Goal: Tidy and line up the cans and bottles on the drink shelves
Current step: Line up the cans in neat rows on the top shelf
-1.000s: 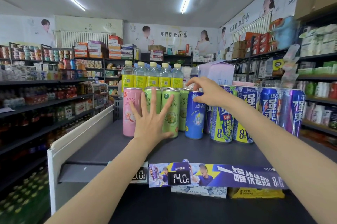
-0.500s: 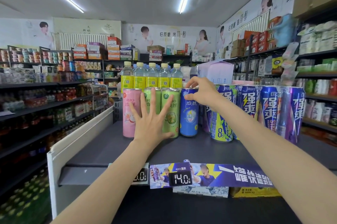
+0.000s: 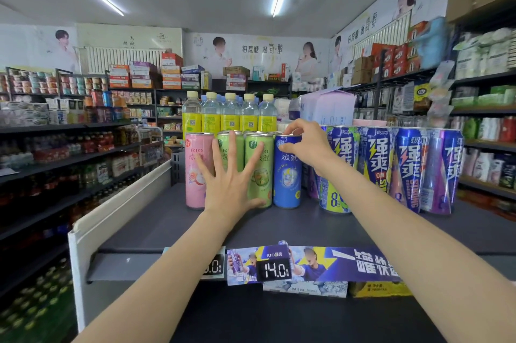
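Note:
On the dark top shelf [image 3: 279, 225] a row of tall cans stands: a pink can [image 3: 196, 172], two green cans [image 3: 261, 172] and a blue can [image 3: 287, 175]. My left hand [image 3: 231, 180] lies flat with fingers spread against the fronts of the pink and green cans. My right hand [image 3: 305, 144] grips the top rim of the blue can with curled fingers. To the right stand several larger blue-purple cans [image 3: 410, 169]. Behind the row are several clear bottles with yellow labels [image 3: 229, 116].
A white shelf end panel [image 3: 117, 208] borders the left side. Price tags and a blue promo strip [image 3: 307, 264] run along the shelf's front edge. A pale purple pack [image 3: 326, 108] sits behind the cans. Stocked aisles lie left and right.
My right hand has slid the blue can left until it stands next to the green cans. My left hand has stayed against the pink and green cans.

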Demonstrator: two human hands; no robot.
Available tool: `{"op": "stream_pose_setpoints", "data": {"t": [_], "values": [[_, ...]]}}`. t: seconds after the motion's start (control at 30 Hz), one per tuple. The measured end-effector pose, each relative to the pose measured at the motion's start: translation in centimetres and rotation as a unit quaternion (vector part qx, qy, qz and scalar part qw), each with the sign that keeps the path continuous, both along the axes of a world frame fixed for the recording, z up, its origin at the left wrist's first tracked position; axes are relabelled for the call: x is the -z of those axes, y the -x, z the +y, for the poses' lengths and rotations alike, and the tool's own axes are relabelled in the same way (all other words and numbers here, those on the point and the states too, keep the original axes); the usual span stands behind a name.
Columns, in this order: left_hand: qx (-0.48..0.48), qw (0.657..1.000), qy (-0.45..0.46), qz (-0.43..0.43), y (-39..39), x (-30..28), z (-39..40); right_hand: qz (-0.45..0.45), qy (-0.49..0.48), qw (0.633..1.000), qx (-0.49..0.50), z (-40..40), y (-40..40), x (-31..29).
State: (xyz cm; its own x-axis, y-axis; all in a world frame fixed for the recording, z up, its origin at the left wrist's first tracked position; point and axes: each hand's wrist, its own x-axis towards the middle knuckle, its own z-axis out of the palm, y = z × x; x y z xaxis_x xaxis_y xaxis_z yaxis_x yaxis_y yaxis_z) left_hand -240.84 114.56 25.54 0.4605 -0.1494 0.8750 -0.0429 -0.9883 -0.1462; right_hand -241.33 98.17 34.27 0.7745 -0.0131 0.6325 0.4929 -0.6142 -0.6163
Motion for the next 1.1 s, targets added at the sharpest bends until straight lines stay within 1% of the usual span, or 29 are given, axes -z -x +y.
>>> {"op": "stream_pose_setpoints", "data": {"t": [0.07,0.23,0.4,0.47,0.57,0.63,0.7,0.73,0.8,0.87,0.9,0.97,1.03,1.1], "values": [[0.004,1.000,-0.001,0.002,-0.2,0.0,0.0,-0.009,-0.012,1.000,0.000,0.2,-0.1,0.2],[-0.013,1.000,-0.008,-0.007,-0.3,0.2,-0.1,-0.019,0.036,0.999,0.000,-0.1,0.0,0.3],[-0.024,0.999,-0.021,-0.032,-0.8,0.3,0.0,-0.057,0.016,0.998,0.022,0.1,-0.4,1.1],[-0.024,0.999,-0.017,-0.025,-0.6,0.2,-0.1,-0.053,0.020,0.998,0.020,0.1,-0.5,1.1],[-0.028,0.999,-0.018,-0.015,0.0,0.2,-0.1,-0.030,0.051,0.998,0.017,-0.2,-0.1,1.0],[-0.025,0.999,-0.037,0.006,0.3,0.2,0.4,-0.016,0.065,0.998,0.008,-0.7,0.4,1.3],[-0.026,0.997,-0.061,0.044,0.4,0.1,1.9,-0.017,0.067,0.998,-0.012,-1.2,1.1,2.2],[-0.038,0.996,-0.076,0.037,0.5,0.0,2.7,-0.019,0.080,0.997,-0.016,-1.3,1.5,2.7],[-0.067,0.994,-0.085,0.033,0.5,-0.1,4.1,-0.014,0.147,0.989,0.003,-1.1,2.2,4.1],[-0.056,0.995,-0.056,0.063,0.2,0.0,4.6,-0.001,0.216,0.975,0.042,-0.6,2.7,5.1],[-0.042,0.995,-0.035,0.077,0.1,0.1,4.5,0.005,0.230,0.971,0.056,-0.3,2.7,5.5],[-0.031,0.995,-0.015,0.096,0.1,0.3,4.0,0.031,0.225,0.971,0.071,0.5,2.6,5.9],[-0.023,0.993,-0.014,0.115,0.2,0.1,3.7,0.054,0.234,0.966,0.097,1.4,2.4,6.3],[-0.017,0.990,-0.017,0.140,0.4,-0.1,3.7,0.051,0.259,0.956,0.130,2.3,2.2,6.7]]}}
